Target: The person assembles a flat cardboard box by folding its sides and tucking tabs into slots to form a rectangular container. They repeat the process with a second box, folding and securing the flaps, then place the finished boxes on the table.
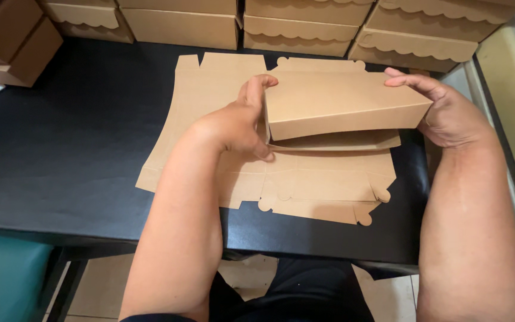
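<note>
Brown cardboard box (344, 104), long axis left-right, clamped endwise between left hand (239, 122) and right hand (448, 110); above flat blanks (210, 101)

Folded box (344, 104) above flat blanks (323, 188) — finished boxes (305, 27) stacked behind.

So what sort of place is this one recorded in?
Probably a small packing or box-folding work spot. Both hands, left hand and right hand, hold a folded brown box over flat cardboard blanks on a black table, with finished boxes stacked behind.
</note>
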